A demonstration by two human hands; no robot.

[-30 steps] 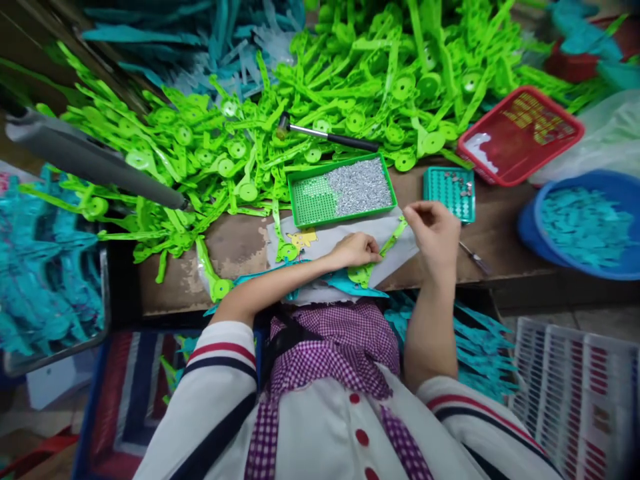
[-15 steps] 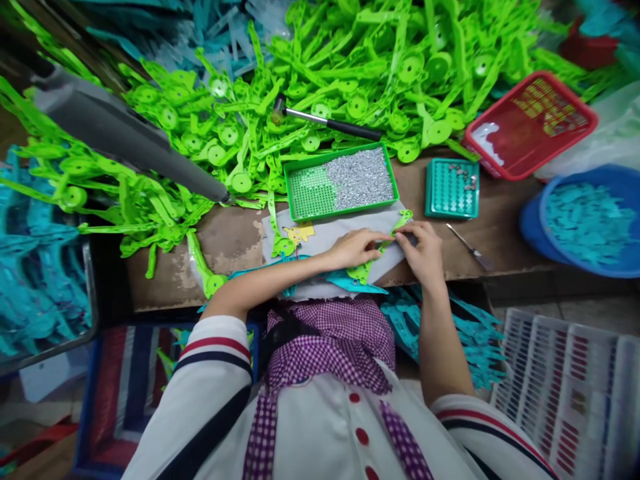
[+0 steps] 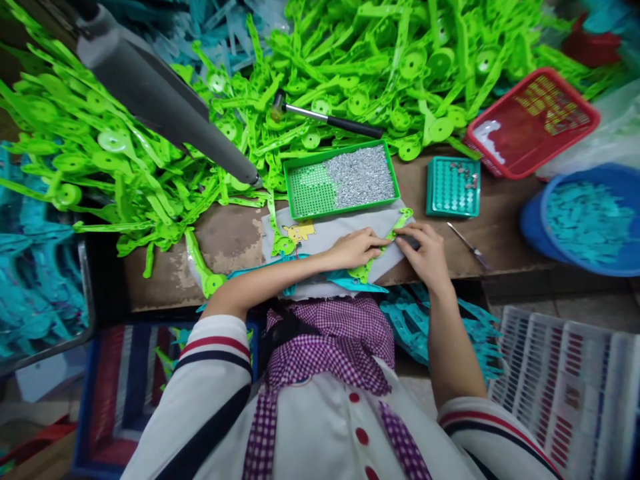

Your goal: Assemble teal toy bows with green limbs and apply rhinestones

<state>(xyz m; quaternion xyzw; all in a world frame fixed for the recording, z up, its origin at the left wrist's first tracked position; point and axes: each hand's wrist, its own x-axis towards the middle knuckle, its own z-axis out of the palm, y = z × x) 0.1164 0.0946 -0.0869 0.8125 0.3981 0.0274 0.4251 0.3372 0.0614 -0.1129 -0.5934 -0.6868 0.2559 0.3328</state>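
A long bright-green plastic part (image 3: pixel 364 271) with a round end lies slanted on a grey cloth (image 3: pixel 320 288) at the bench's front edge. My left hand (image 3: pixel 356 248) is closed over the part's middle, index finger stretched along it towards my other hand. From the right, my right hand (image 3: pixel 428 253) meets it with bent fingers round a small dark object, partly hidden and too unclear to name. The fingertips of both hands nearly touch at the part. A teal plastic part (image 3: pixel 357 284) lies under the green one, and another green part (image 3: pixel 284 245) rests left on the cloth.
A green tray (image 3: pixel 310 215) of small metal pins stands behind my hands. A hammer (image 3: pixel 327 120) lies on heaped green parts. At right are a teal box (image 3: pixel 453 188), a screwdriver (image 3: pixel 469 245), a red basket (image 3: pixel 545 143) and a blue bucket (image 3: pixel 537 223). A grey tapered tool (image 3: pixel 165 100) hangs at left.
The hanging grey tool has swung to the right. My right forearm has shifted slightly right, while both hands stay at the green part with little movement.
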